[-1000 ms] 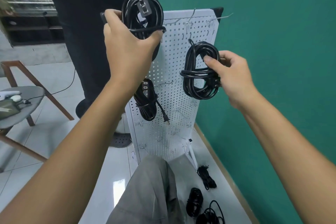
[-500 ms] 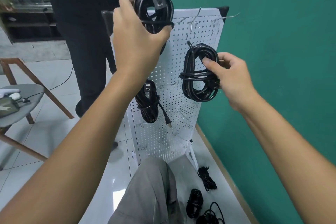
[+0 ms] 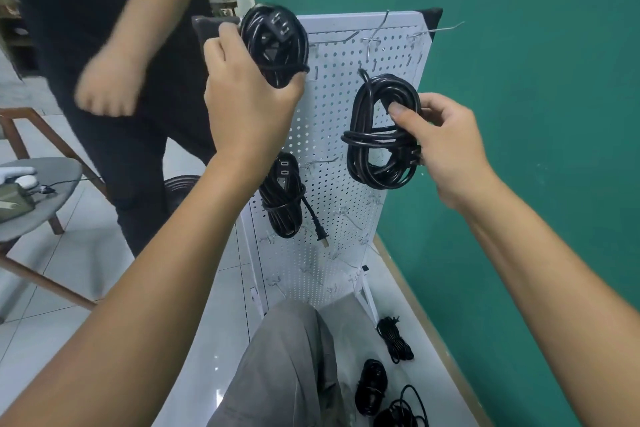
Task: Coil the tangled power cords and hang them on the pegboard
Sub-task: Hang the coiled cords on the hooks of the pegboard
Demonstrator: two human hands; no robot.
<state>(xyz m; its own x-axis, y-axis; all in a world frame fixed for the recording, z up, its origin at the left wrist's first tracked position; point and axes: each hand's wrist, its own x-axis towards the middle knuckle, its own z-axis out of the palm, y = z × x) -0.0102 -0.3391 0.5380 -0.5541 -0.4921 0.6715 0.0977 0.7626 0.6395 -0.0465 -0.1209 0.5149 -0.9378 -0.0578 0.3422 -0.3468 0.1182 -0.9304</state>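
A white pegboard [image 3: 343, 211] stands on the floor against a green wall. My left hand [image 3: 246, 94] grips a coiled black cord [image 3: 273, 42] at the board's top left corner, a plug showing at the coil's top. My right hand [image 3: 440, 142] pinches a second coiled black cord [image 3: 374, 135] held against the board's upper right. A third coiled cord [image 3: 282, 198] hangs on the board lower left, its plug dangling. Several cords [image 3: 384, 374] lie on the floor at the board's foot.
Another person in dark clothes [image 3: 114, 45] stands just left of the pegboard, a hand [image 3: 104, 87] hanging near my left hand. A round grey side table [image 3: 52, 191] with small items stands at the left. Metal hooks [image 3: 377, 31] stick out along the board's top. My knee [image 3: 287, 357] is below.
My left hand has lifted its coil up toward the board's top left corner. My right hand has stayed on its coil. The other person has stepped nearer.
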